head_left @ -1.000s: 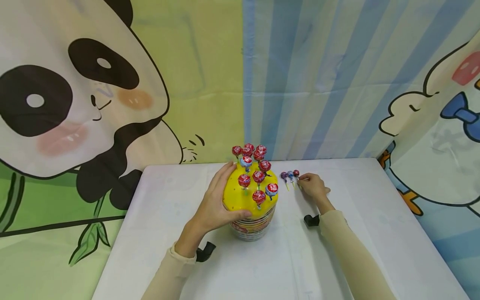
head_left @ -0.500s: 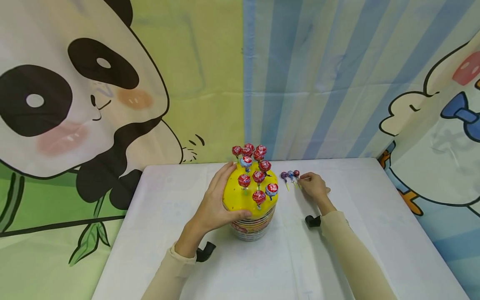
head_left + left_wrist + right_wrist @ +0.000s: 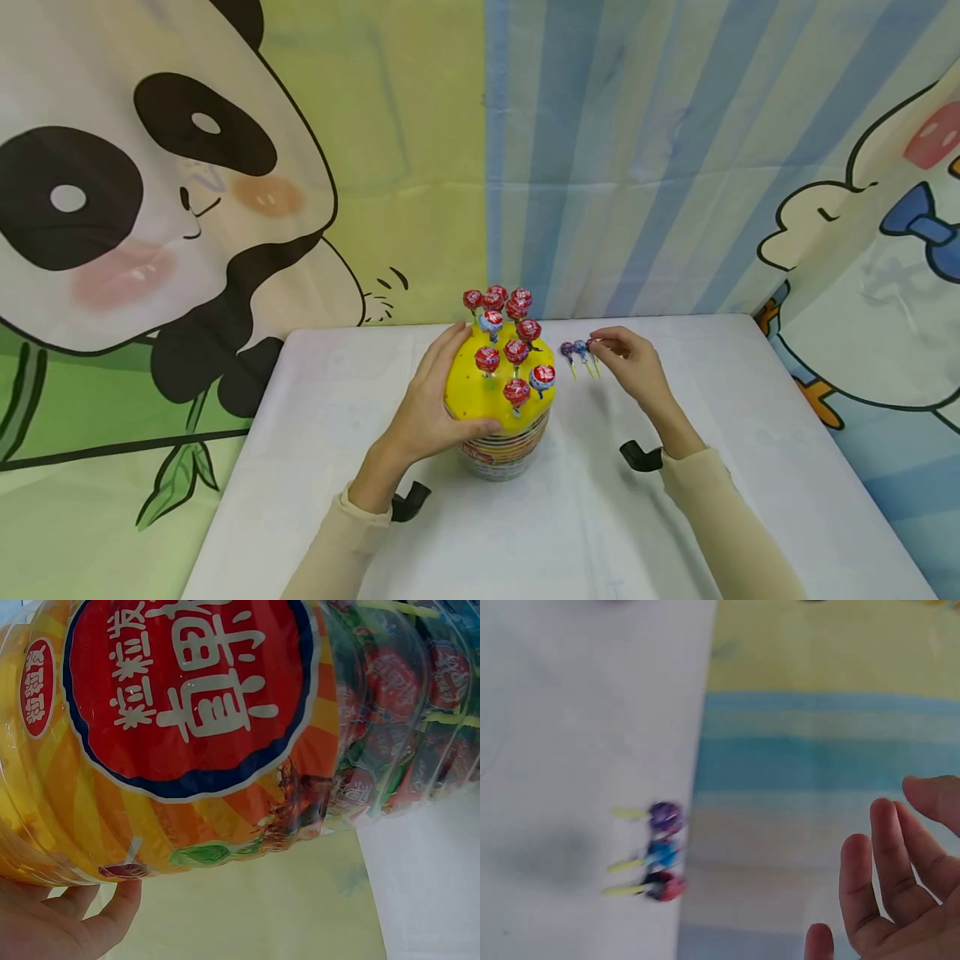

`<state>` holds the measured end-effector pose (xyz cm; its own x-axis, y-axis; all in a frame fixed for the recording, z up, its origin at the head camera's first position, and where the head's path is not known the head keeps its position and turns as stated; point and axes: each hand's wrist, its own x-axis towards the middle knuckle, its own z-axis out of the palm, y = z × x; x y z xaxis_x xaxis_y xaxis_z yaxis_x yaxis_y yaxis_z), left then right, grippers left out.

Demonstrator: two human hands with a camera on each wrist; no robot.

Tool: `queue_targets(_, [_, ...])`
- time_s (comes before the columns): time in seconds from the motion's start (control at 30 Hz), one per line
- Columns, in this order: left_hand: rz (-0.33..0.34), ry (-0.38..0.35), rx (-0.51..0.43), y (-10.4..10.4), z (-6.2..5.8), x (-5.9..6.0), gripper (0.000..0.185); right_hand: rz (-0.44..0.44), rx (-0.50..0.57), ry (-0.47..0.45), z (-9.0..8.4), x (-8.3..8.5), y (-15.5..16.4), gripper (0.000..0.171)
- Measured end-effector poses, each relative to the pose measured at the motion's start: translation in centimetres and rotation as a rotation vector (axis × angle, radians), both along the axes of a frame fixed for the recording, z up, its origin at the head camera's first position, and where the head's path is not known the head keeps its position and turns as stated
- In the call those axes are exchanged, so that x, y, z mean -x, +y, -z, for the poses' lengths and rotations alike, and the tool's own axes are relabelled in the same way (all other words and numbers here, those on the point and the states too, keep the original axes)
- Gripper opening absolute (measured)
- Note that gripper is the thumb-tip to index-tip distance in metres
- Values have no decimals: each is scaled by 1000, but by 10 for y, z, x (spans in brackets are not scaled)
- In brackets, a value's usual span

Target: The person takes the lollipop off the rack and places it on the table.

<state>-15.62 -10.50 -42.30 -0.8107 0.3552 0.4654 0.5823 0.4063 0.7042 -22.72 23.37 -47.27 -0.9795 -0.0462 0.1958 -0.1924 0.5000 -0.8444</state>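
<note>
My left hand (image 3: 427, 408) grips the left side of a clear candy jar (image 3: 501, 458) at its yellow lid (image 3: 465, 392), thumb at the front. Several wrapped lollipops (image 3: 487, 360) stand upright out of that lid. The jar's orange label (image 3: 187, 712) fills much of the left wrist view, with wrapped candies inside below it. Just right of the jar, three lollipops lie side by side on the table: a purple one (image 3: 666, 817), a blue one (image 3: 662, 853) and a red one (image 3: 664, 886). My right hand (image 3: 633, 362) hovers beside them, fingers apart, holding nothing in the right wrist view.
A white table (image 3: 315, 467) carries the jar and the loose lollipops. Behind its far edge hangs a printed curtain (image 3: 420, 192) with a panda and striped panels. A black piece (image 3: 641, 457) juts from the right wrist, another (image 3: 411, 502) from the left.
My right hand has lifted off the table and come up beside the loose lollipops, its forearm shifting right. The left hand and jar stay as they were.
</note>
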Motion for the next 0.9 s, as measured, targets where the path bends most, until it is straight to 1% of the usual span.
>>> queue_targets(0.13, [-2,-3,1,0,0,0,111,-109,86,84,-26,-21,-11,24])
queue_targets(0.23, [-8,-4,3,0,0,-1,112,-192,156,120,-43,-36,-20,22])
queue_targets(0.33, [-12,-3,8,0,-1,-1,112,-289,237,144,-55,-50,-29,23])
queue_targets(0.43, [-13,-3,11,1,-1,-1,112,-389,300,161,-63,-61,-36,24])
queue_targets(0.5, [-13,-3,11,1,-2,-1,112,-435,319,169,-67,-67,-39,24])
queue_targets(0.7, [-11,0,3,1,-1,-1,112,-517,322,197,-72,-79,-48,25])
queue_targets(0.9, [-4,2,-5,1,-1,-1,111,-578,328,221,-73,-82,-56,27])
